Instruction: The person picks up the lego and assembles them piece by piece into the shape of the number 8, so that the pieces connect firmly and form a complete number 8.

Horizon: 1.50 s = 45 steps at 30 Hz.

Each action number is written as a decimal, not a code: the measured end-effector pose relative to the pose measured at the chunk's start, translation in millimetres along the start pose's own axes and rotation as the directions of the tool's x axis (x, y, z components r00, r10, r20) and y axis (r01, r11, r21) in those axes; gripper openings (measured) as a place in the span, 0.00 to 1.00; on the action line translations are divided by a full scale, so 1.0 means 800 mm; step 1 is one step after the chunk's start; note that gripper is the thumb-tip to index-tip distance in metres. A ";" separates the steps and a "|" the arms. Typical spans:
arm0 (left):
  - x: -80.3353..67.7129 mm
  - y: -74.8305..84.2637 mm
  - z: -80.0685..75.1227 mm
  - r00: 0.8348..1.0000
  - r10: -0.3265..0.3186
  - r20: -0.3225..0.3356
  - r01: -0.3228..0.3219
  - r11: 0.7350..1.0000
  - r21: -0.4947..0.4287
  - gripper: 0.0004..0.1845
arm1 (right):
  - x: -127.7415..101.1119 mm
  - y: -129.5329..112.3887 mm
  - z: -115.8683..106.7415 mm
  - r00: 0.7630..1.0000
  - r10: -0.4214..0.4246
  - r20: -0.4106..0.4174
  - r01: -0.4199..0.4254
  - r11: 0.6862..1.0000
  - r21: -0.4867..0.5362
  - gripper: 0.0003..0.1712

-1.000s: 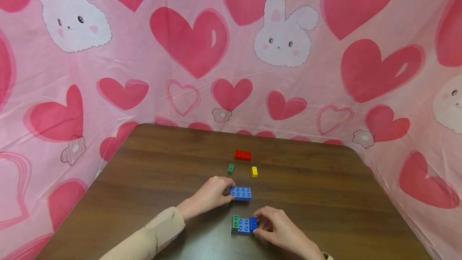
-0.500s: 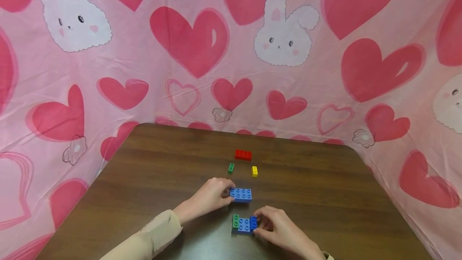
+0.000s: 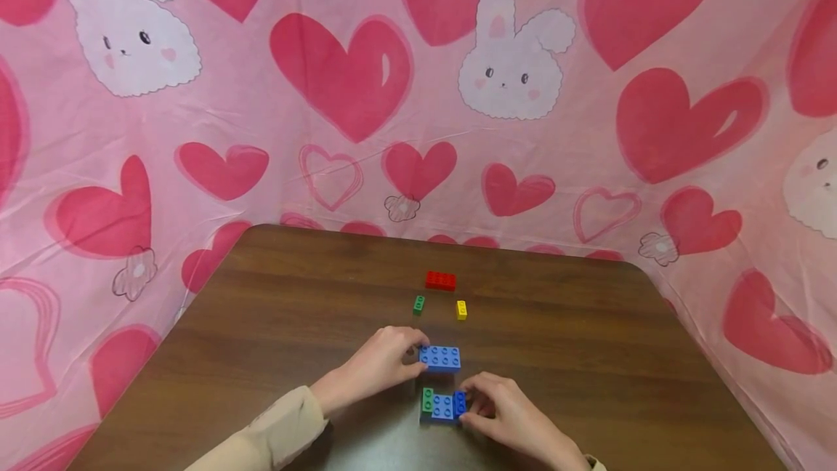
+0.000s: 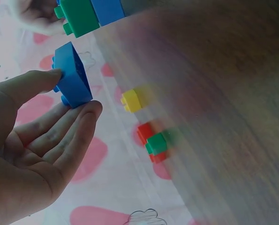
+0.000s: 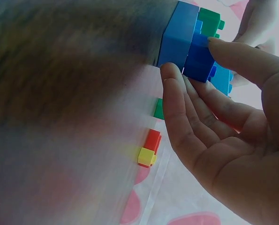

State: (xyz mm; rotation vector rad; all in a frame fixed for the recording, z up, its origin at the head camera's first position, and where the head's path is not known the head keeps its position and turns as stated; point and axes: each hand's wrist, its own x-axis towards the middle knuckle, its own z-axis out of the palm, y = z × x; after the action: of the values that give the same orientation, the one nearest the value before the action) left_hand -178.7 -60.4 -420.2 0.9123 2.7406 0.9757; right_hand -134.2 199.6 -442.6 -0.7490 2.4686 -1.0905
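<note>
Both hands are down at the near edge of the counter point(image 3: 275, 311), working side by side. Left hand point(image 3: 379, 362) pinches a light blue brick point(image 3: 440, 358) by its left end, thumb on one side and fingertips on the other, as the left wrist view shows plainly. That brick sits just beyond the block assembly point(image 3: 442, 405), close to it but apart in the head view.

Right hand point(image 3: 503, 413) grips the assembly from its right side, with the thumb and fingers curled onto the dark blue piece at that end. Across the assembly it reads green on the left, light blue in the middle and darker blue on the right, resting on the wood.

Further out along the counter, a small green brick point(image 3: 418, 304) and a small yellow brick point(image 3: 461, 310) lie near each other with a gap between. Beyond them sits a red brick point(image 3: 440, 280), toward the far edge.

Around the counter on three sides hangs a pink cloth point(image 3: 588, 166), printed with red hearts and white bunnies. Beige sleeve point(image 3: 275, 435) covers the left forearm.
</note>
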 end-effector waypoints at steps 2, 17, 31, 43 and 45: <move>-0.002 0.002 -0.001 1.000 0.001 -0.006 -0.001 1.000 -0.001 0.17 | 0.000 0.000 0.000 1.000 0.001 -0.002 -0.001 1.000 -0.001 0.18; -0.016 0.010 -0.001 0.998 0.052 -0.041 -0.051 0.998 0.042 0.16 | -0.003 0.003 0.005 0.998 -0.049 -0.034 0.047 0.997 -0.054 0.19; -0.024 0.017 -0.005 1.000 0.022 0.005 -0.022 1.000 -0.002 0.17 | -0.007 -0.004 -0.002 0.996 -0.056 -0.069 0.049 0.994 -0.094 0.20; -0.030 0.022 0.002 0.997 0.071 0.001 -0.071 0.997 0.001 0.16 | -0.011 -0.009 -0.009 0.986 -0.094 -0.141 0.074 0.988 -0.136 0.19; -0.031 0.024 0.003 0.998 0.067 0.005 -0.067 0.998 0.004 0.16 | -0.012 -0.009 -0.009 0.982 -0.113 -0.153 0.092 0.986 -0.138 0.19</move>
State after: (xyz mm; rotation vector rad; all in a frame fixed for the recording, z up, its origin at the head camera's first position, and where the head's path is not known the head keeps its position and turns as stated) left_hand -148.1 -61.4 -413.4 1.0124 2.7250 0.9781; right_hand -127.9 205.0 -431.5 -0.8675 2.6850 -1.0709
